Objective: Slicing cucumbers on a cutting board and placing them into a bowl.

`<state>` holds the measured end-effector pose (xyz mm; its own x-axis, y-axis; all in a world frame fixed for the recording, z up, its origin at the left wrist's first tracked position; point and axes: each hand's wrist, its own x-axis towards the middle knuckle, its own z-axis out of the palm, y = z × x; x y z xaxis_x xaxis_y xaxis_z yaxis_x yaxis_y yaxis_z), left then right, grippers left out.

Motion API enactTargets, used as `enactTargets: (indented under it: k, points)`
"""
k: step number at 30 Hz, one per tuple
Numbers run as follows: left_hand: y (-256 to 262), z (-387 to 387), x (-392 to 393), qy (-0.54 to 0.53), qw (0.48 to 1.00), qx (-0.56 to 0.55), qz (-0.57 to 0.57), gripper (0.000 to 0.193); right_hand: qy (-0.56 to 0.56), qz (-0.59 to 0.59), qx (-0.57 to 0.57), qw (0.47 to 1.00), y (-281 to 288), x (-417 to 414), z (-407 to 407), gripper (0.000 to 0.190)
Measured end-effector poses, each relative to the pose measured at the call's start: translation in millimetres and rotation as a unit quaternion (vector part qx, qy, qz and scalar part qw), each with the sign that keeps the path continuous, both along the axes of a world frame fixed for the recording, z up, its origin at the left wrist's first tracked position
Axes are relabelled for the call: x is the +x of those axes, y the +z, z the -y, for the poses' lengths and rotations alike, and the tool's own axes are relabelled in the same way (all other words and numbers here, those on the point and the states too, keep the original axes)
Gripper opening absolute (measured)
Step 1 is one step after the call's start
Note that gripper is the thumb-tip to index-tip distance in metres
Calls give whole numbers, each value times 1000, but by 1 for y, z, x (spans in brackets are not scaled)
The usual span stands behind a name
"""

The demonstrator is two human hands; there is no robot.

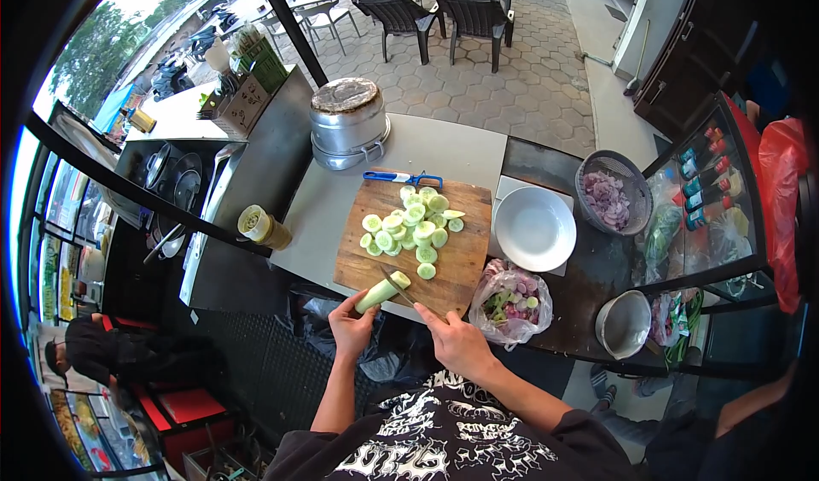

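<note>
My left hand [352,325] grips a peeled cucumber [379,293], its cut end pointing up and right over the near edge of a wooden cutting board [358,250]. In my right hand [457,341] is a kitchen knife [400,291], its blade lying against the cucumber near the cut end; whether it has entered the flesh I cannot tell. Beyond them, many round cucumber slices [414,213] lie in a loose heap on the board. A blue-handled peeler [403,178] rests along the board's far edge.
A white bowl [535,228] stands right of the board, behind a plastic bag of shallots and trimmings [512,305]. Farther right are a basket of sliced onions [606,200] and a metal pot [624,325]. A large aluminium pot [347,122] stands at the back; a person [89,350] is at left.
</note>
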<state>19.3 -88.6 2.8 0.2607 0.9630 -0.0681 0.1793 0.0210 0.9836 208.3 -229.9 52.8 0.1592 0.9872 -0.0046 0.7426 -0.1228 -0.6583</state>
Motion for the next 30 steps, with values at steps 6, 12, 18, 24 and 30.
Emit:
enactTargets:
  k: [6, 12, 18, 24, 30]
  points:
    - [-3, 0, -1, -9, 1000, 7, -8, 33, -5, -11, -3, 1000, 0, 3, 10, 54]
    - [-3, -1, -1, -2, 1000, -1, 15, 33, -7, 11, -28, 1000, -1, 1, -1, 55]
    - [-2, 0, 0, -11, 1000, -2, 2, 32, -14, 19, -34, 999, -3, 3, -2, 55]
    - [-6, -3, -3, -12, 1000, -8, 9, 32, -16, 21, -43, 999, -10, 6, 0, 56]
    - [-6, -7, -5, -19, 1000, -8, 8, 33, -26, -26, -36, 999, -10, 20, 46, 49]
